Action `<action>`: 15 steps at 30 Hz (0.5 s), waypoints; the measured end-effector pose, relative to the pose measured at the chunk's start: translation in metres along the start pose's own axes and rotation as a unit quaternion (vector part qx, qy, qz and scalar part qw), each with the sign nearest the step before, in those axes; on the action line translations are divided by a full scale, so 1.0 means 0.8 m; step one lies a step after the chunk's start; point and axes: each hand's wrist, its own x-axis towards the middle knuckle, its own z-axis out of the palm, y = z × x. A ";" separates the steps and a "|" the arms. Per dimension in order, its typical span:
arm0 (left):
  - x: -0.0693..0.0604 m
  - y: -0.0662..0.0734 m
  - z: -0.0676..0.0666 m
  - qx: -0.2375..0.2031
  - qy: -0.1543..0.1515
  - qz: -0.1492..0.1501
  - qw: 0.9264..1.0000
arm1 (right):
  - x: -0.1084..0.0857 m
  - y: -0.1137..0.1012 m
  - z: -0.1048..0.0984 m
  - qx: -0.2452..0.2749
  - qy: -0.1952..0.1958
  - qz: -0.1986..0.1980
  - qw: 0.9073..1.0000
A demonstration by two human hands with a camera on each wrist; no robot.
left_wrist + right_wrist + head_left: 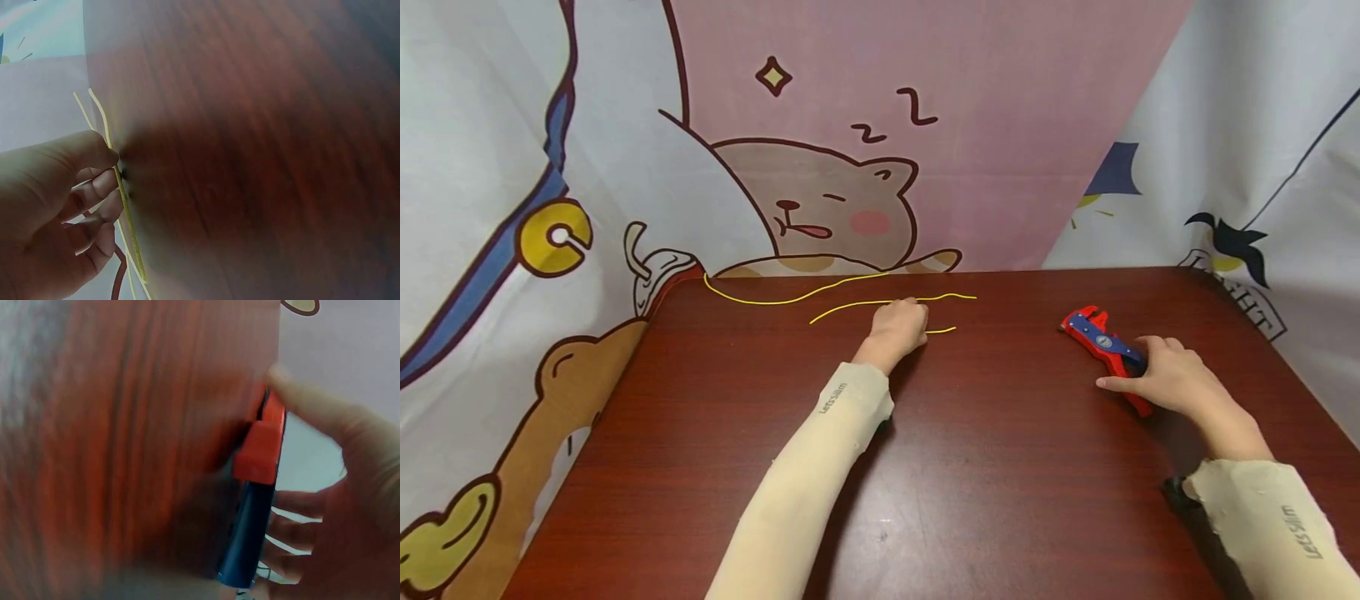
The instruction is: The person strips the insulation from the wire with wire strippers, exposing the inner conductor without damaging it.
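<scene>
The left hand (898, 325) is down on the far middle of the table, its thumb and fingertips pinching a short yellow wire (942, 331). In the left wrist view the hand (69, 200) has its thumb tip against that wire (130, 215). A second, longer yellow wire (842, 307) lies just beyond the hand. At the right, a red and blue hand tool (1103, 342) rests on the table. The right hand (1183, 379) is at its handles, thumb spread apart from the fingers; the right wrist view shows the hand (350, 481) beside the tool (257, 456).
A third yellow wire (767, 302) curves along the back left edge of the brown table (1000, 467). Printed cloth (985, 150) with cartoon animals hangs behind the table and at both sides.
</scene>
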 end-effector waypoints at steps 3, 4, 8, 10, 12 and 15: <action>-0.001 -0.003 -0.001 -0.003 -0.006 -0.001 1.000 | 0.001 0.001 0.004 -0.004 0.008 0.003 1.000; -0.002 -0.004 -0.001 -0.005 -0.008 -0.001 1.000 | 0.001 0.001 0.005 -0.004 0.013 0.003 1.000; -0.004 -0.006 -0.004 -0.009 -0.016 -0.002 1.000 | 0.000 0.000 0.006 -0.002 0.036 -0.009 0.999; -0.006 -0.007 -0.006 -0.012 -0.015 -0.001 1.000 | -0.001 0.000 0.004 0.007 0.044 -0.017 0.999; -0.007 -0.008 -0.009 -0.013 -0.011 0.001 1.000 | -0.003 -0.001 0.001 0.020 0.046 -0.025 0.998; -0.008 -0.009 -0.013 -0.013 -0.003 0.006 1.000 | -0.005 -0.002 -0.006 0.059 0.042 -0.034 0.997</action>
